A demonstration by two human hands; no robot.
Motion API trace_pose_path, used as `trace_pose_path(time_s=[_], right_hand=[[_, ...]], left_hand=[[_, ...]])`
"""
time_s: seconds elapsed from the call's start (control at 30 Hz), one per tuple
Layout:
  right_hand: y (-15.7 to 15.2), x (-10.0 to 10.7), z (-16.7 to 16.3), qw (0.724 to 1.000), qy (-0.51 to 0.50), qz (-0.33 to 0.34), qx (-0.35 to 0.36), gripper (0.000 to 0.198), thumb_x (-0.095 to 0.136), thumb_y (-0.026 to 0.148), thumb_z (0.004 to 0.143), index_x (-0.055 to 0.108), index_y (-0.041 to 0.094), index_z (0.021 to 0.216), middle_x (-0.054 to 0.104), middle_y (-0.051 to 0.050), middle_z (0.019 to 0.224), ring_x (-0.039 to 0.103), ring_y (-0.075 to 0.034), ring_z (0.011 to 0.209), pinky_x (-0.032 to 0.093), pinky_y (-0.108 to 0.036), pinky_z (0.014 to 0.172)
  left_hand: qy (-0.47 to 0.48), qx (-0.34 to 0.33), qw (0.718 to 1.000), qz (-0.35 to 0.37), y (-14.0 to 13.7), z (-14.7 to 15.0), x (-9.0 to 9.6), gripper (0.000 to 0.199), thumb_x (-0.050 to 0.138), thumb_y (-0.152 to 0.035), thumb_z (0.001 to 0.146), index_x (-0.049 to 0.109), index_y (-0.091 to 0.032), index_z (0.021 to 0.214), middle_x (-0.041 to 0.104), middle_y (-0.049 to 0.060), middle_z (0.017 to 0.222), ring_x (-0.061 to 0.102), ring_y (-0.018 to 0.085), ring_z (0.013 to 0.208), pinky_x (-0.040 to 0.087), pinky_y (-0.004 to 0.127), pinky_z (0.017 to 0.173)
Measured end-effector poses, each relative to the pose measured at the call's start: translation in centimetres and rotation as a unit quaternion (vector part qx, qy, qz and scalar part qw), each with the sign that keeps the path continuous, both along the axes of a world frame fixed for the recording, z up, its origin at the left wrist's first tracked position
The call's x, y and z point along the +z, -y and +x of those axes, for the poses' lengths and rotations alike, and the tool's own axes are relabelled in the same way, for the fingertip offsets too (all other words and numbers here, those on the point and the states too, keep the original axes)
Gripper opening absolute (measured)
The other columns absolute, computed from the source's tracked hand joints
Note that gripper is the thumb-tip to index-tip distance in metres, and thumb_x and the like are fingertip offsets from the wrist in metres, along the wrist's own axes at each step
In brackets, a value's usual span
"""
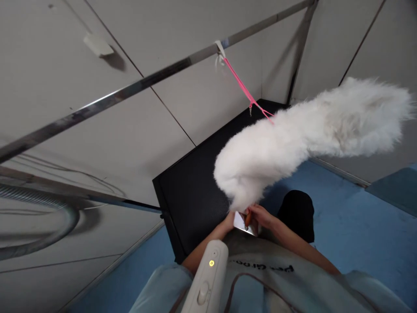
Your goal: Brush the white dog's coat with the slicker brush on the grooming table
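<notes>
A white, fluffy dog (260, 152) stands on a black table (195, 195), its rear end toward me. My left hand (230, 218) is closed around the low end of the dog's hind leg (243, 198), the fingertips hidden in fur and behind a shiny plate. Close beside it, my right hand (258, 213) grips the orange-brown wooden handle of what looks like a slicker brush (248, 218). Its flat, reflective plate faces up toward me, just under the leg. Whether bristles touch the fur is hidden.
A pink leash (239, 82) ties the dog to a metal bar (146, 82) overhead. A ribbed hose (70, 217) lies along the left wall. A pale device with a yellow light (208, 274) juts up in front of my apron (260, 265). The floor (352, 226) is blue.
</notes>
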State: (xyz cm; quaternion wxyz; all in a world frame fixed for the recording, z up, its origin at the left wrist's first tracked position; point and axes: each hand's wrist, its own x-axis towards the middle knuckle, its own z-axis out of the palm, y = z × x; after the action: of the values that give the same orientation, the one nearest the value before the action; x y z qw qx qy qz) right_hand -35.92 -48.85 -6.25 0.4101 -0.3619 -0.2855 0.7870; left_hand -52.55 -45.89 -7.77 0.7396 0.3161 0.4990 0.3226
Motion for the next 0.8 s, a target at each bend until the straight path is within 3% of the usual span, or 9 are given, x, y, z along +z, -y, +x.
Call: trace_pose_path(time_s=[0.07,0.17,0.27,0.33,0.43,0.5,0.57,0.67,0.8], right_hand=[[-0.1,1.1,0.0,1.0,-0.008,-0.008,-0.018,0.049,0.077,0.065,0.062,0.058,0.021,0.061,0.062,-0.001,0.06,0.056,-0.016,0.058,0.046,-0.028,0.059],[-0.3,2.5,0.5,0.998,-0.031,-0.043,-0.031,0.048,0.074,0.067,0.065,0.057,0.022,0.066,0.067,-0.003,0.065,0.061,-0.018,0.062,0.047,-0.028,0.058],[-0.1,2.7,0.8,0.997,-0.029,-0.053,-0.048,0.045,0.077,0.063,0.064,0.056,0.022,0.065,0.066,-0.003,0.064,0.065,-0.02,0.067,0.049,-0.029,0.061],[0.0,2.1,0.8,0.997,-0.016,-0.043,-0.065,0.045,0.077,0.062,0.065,0.056,0.022,0.063,0.065,-0.003,0.063,0.066,-0.021,0.068,0.052,-0.031,0.064],[0.3,1.1,1.1,0.994,0.02,-0.021,-0.107,0.049,0.079,0.066,0.062,0.057,0.022,0.064,0.065,-0.004,0.064,0.066,-0.022,0.068,0.054,-0.035,0.066],[0.7,0.6,1.8,0.986,0.063,-0.001,-0.154,0.052,0.079,0.071,0.059,0.062,0.022,0.07,0.067,-0.004,0.066,0.065,-0.023,0.068,0.053,-0.036,0.065],[1.6,0.3,3.2,0.967,0.107,0.027,-0.228,0.058,0.076,0.075,0.059,0.067,0.022,0.078,0.07,-0.006,0.072,0.066,-0.024,0.07,0.052,-0.036,0.065],[3.9,-0.6,5.7,0.93,0.188,0.029,-0.313,0.062,0.074,0.078,0.059,0.07,0.021,0.084,0.072,-0.007,0.073,0.066,-0.025,0.069,0.051,-0.036,0.062],[7.7,-2.4,7.0,0.913,0.322,0.006,-0.252,0.056,0.073,0.076,0.058,0.071,0.021,0.067,0.067,-0.008,0.06,0.064,-0.028,0.063,0.049,-0.039,0.059]], left_hand=[[-0.023,0.009,0.999,0.027,-2.4,-1.2,1.8,0.016,0.082,-0.016,0.064,0.067,-0.015,0.066,0.065,0.003,0.064,0.057,0.016,0.062,0.048,0.026,0.064],[-0.083,0.16,0.974,0.14,-7.4,-1.1,4.4,0.027,0.083,-0.013,0.064,0.069,-0.013,0.086,0.072,0.005,0.084,0.063,0.015,0.075,0.05,0.026,0.082],[0.0,0.169,0.982,0.088,-10.9,1.2,5.6,0.027,0.076,-0.011,0.069,0.067,-0.012,0.095,0.072,0.007,0.086,0.067,0.018,0.083,0.05,0.031,0.09],[0.067,0.173,0.981,0.047,-11.2,2.8,5.9,0.024,0.071,-0.014,0.075,0.066,-0.012,0.097,0.072,0.007,0.084,0.067,0.018,0.083,0.051,0.031,0.091],[0.107,0.122,0.987,0.002,-9.7,3.3,6.4,0.011,0.064,-0.021,0.083,0.063,-0.013,0.09,0.066,0.004,0.072,0.063,0.014,0.067,0.052,0.026,0.075],[0.085,0.091,0.992,0.007,-8.7,2.2,7.6,0.013,0.064,-0.025,0.086,0.058,-0.015,0.08,0.051,-0.002,0.055,0.048,0.009,0.048,0.044,0.021,0.055],[0.066,0.065,0.996,0.005,-8.1,0.1,9.6,0.025,0.072,-0.027,0.081,0.052,-0.015,0.073,0.035,-0.009,0.047,0.031,0.004,0.038,0.029,0.017,0.042],[0.05,-0.007,0.999,-0.008,-7.8,-3.8,13.3,0.037,0.083,-0.023,0.069,0.046,-0.017,0.068,0.031,-0.011,0.046,0.026,0.003,0.035,0.017,0.016,0.037],[0.058,-0.142,0.984,0.086,-6.7,-7.7,18.1,0.043,0.086,-0.031,0.065,0.046,-0.017,0.067,0.03,-0.011,0.044,0.023,0.001,0.034,0.019,0.015,0.036]])
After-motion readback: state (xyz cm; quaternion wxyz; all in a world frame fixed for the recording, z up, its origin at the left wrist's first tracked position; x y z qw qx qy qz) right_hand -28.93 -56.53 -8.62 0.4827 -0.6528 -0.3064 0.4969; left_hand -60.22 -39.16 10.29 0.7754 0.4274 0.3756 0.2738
